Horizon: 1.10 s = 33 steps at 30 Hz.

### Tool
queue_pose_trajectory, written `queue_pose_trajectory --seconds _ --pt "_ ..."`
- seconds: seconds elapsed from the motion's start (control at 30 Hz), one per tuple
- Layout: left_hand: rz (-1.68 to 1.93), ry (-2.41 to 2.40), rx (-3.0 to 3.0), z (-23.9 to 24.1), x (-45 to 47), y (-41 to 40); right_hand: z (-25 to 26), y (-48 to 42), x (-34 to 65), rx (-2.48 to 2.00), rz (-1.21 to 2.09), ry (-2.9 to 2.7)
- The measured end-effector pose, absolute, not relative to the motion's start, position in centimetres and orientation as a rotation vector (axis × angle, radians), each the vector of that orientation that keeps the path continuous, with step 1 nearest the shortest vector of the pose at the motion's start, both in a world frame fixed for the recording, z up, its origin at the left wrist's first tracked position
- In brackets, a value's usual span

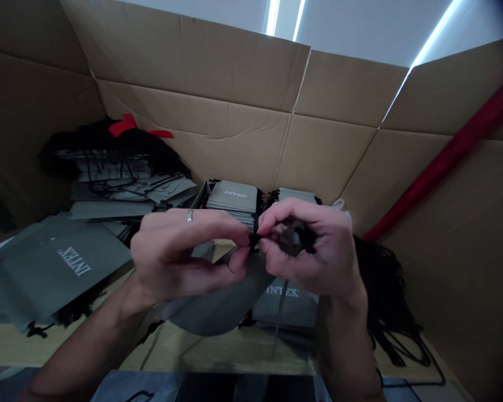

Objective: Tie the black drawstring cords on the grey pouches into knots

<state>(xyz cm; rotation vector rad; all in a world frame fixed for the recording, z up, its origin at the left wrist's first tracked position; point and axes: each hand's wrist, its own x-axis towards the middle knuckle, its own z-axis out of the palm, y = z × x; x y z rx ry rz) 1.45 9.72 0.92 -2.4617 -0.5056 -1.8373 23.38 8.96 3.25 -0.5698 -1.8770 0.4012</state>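
My left hand [171, 251], with a ring on one finger, pinches a short piece of black cord [254, 240] between thumb and forefinger. My right hand [322, 245] pinches the same small dark spot from the other side, so the fingertips nearly meet. More black cord [305, 239] shows inside the curled fingers of the right hand. Below both hands hangs a grey piece [222, 312], bent and partly hidden, which seems joined to the cord. Beneath the right hand lies a grey INTEX pouch [291, 307] on the wooden table.
Loose grey INTEX pouches [75, 268] spread over the left side. Behind them rises a pile of pouches [113, 167] with black cords and red pieces. Stacked pouches [235, 196] stand at the back centre. Black cords [381, 290] lie at right. Cardboard walls [218, 111] enclose the table.
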Motion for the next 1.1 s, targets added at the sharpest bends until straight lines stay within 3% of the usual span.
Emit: queue_pose_trajectory --seconds 0.13,0.3,0.5,0.9,1.1 --pt "-2.019 -0.398 -2.549 1.2 1.7 10.7 3.1 9.2 23.1 -0.603 0.483 -1.823" --pt "-1.571 -0.427 -2.332 0.7 1.1 10.8 3.0 8.9 22.8 -0.705 0.248 -1.818" --pt "-1.510 -0.336 -2.233 0.2 1.1 10.6 3.0 8.7 22.8 -0.630 0.042 -1.905" --pt "-2.236 -0.181 -2.680 1.1 2.0 12.1 2.8 9.7 22.8 -0.426 0.241 -1.848" --pt "-2.407 -0.145 -3.013 1.1 1.9 12.7 2.8 10.1 22.5 -0.360 0.435 -1.815"
